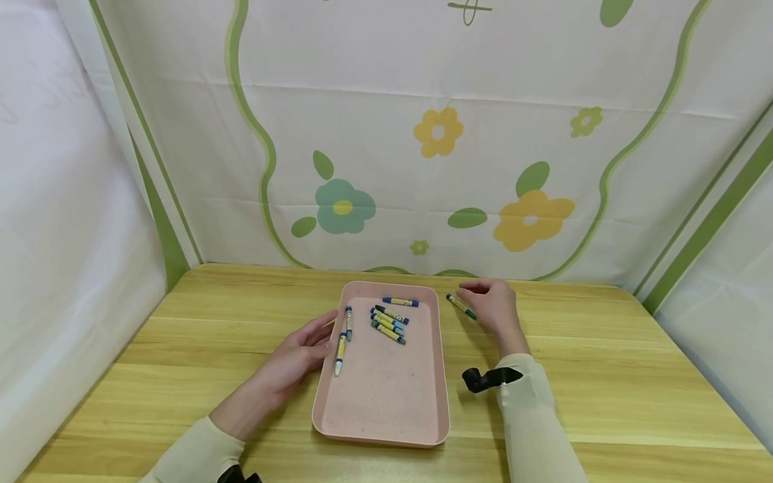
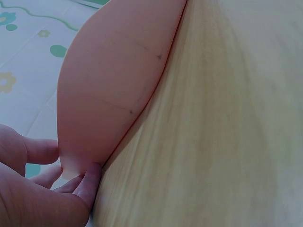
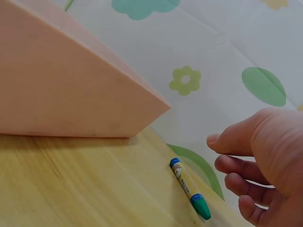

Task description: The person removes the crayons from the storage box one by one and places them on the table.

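A pink rectangular tray (image 1: 386,402) holds several crayons in yellow wrappers. A blue crayon (image 1: 400,302) lies across its far end, and a small cluster of crayons (image 1: 386,322) is just below. Along the tray's left wall lie a white-tipped crayon (image 1: 341,352) and a grey-green one (image 1: 349,323). My left hand (image 1: 302,352) touches the outside of that wall with loosely bent fingers. To the right of the tray, a green crayon (image 3: 187,182) lies on the table. My right hand (image 1: 492,308) is beside it, fingers loosely bent and apart from it in the right wrist view.
The wood-grain table (image 1: 604,376) reaches back to a white cloth (image 1: 386,147) printed with flowers. More white cloth hangs at the left and right sides. Black wrist mounts (image 1: 489,379) sit over the cream sleeves (image 1: 537,429).
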Motion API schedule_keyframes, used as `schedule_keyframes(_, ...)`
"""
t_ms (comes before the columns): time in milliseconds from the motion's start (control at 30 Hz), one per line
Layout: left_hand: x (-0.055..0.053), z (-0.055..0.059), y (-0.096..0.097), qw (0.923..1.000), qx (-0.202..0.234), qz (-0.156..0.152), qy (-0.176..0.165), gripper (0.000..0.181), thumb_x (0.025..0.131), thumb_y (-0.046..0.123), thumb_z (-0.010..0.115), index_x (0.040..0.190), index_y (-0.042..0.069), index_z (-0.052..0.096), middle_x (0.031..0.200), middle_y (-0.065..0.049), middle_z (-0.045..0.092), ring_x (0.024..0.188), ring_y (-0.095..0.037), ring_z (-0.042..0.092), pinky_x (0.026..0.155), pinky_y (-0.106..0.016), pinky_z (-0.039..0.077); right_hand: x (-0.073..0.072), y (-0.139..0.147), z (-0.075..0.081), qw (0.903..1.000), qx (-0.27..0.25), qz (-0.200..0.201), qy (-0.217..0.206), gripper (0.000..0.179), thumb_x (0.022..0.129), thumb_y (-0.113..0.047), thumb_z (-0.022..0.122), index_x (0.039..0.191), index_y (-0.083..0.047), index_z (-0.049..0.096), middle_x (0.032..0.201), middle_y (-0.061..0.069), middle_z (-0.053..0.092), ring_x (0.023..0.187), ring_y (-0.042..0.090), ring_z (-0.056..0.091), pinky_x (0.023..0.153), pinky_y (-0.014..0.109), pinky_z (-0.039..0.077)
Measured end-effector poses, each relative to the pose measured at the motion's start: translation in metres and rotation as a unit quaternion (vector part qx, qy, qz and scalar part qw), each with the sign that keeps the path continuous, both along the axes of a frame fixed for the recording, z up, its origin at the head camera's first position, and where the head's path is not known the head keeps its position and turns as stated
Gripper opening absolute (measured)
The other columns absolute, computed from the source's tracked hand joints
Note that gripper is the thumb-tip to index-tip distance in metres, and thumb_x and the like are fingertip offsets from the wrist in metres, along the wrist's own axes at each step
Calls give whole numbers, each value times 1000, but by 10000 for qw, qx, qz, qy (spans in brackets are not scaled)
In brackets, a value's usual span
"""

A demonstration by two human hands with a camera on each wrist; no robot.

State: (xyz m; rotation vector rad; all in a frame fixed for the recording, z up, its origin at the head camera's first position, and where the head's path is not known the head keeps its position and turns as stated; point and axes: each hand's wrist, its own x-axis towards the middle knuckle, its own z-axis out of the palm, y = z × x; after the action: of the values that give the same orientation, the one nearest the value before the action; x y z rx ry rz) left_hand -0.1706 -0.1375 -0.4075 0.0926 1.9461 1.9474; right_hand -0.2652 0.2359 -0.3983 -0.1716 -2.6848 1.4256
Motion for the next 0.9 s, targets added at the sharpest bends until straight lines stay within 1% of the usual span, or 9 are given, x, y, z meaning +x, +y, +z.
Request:
schedule_keyframes(233,0,-1,-1,10000,7,-11,16,64,109,9,52,169,15,28,175,-19,27,159,-38,34,122,-47,39,2,-3,8,10000,25,41,61,33,102,-30,71,126,-8,78,128,15,75,121,32,69,94,39,58)
schedule_keyframes(400,-1,0,-1,10000,8,12,27,64,109,9,51,169,16,29,175,-18,27,158,-37,36,120,-42,42,3,-6,15,9998,23,98,173,35,102,-31,71,126,-6,78,127,17,76,119,33,70,96,41,58)
schedule_keyframes(667,0,1,0,10000,-8,28,13,64,109,9,52,169,15,29,175,-19,28,158,-38,36,122,-45,40,3,-8,24,9994,15,93,336,30,100,-30,73,121,-9,80,123,16,77,110,30,69,85,31,55)
schedule_keyframes(900,-2,0,1,9999,-27,97,-32,64,108,9,53,168,16,31,175,-17,29,158,-36,36,122,-44,39,4,-11,27,9988,45,105,468,29,100,-30,74,119,-9,81,120,16,78,108,29,71,82,27,55)
